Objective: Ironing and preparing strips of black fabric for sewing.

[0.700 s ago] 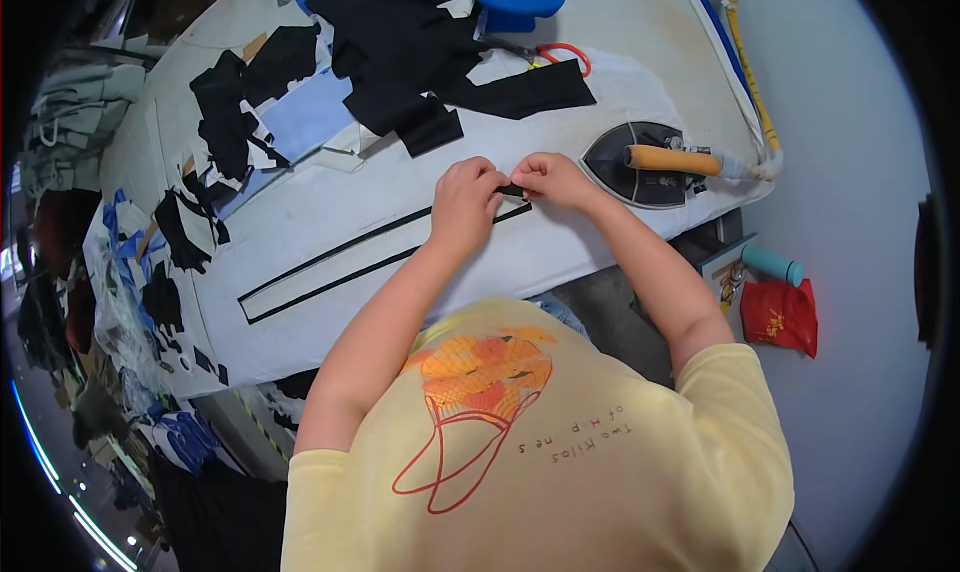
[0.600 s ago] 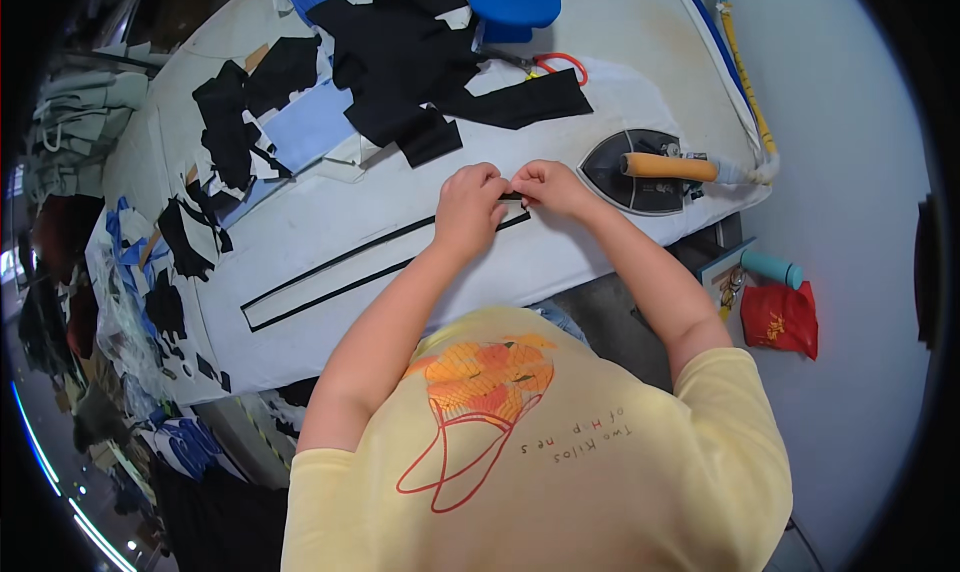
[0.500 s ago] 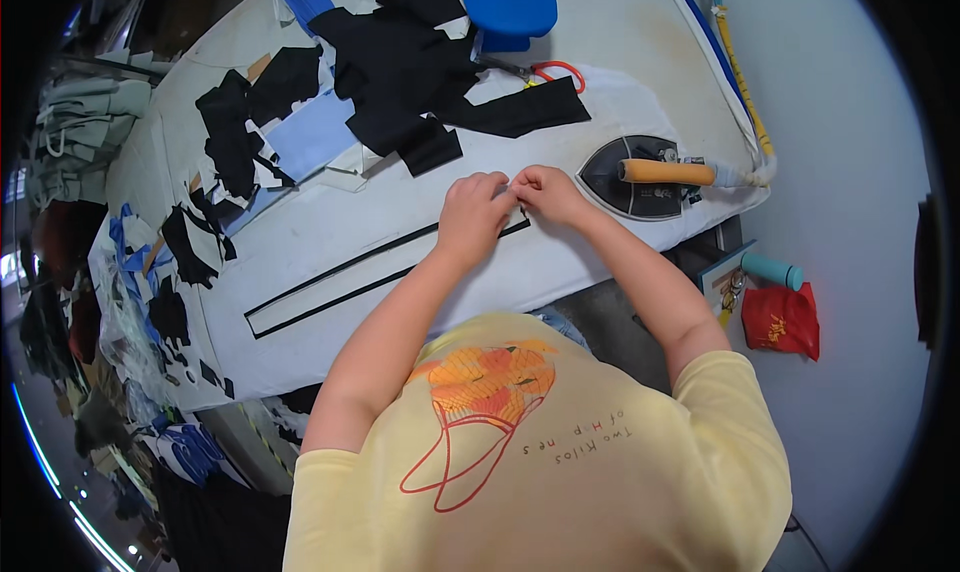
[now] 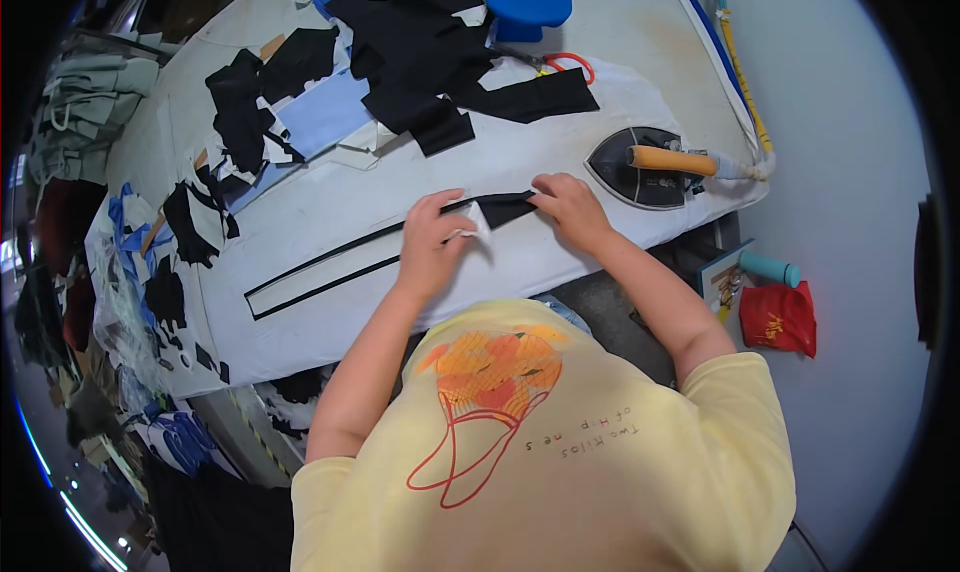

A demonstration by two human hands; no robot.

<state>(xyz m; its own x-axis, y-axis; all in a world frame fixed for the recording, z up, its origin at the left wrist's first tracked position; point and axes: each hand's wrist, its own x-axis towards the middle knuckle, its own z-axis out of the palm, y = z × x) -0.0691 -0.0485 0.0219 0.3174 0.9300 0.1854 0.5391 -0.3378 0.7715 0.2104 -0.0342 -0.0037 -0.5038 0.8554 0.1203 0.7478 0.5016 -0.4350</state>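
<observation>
On the white board, a black strip pinched at both ends: left hand curled, gripping strip and white scrap; right hand flat, fingers pressing. Iron just beside.

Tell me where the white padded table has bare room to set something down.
Free: the white padded table between the long black fabric strips and the heap of black cloth pieces; also behind the black iron with wooden handle. Crowded: the heap and the left edge.
</observation>
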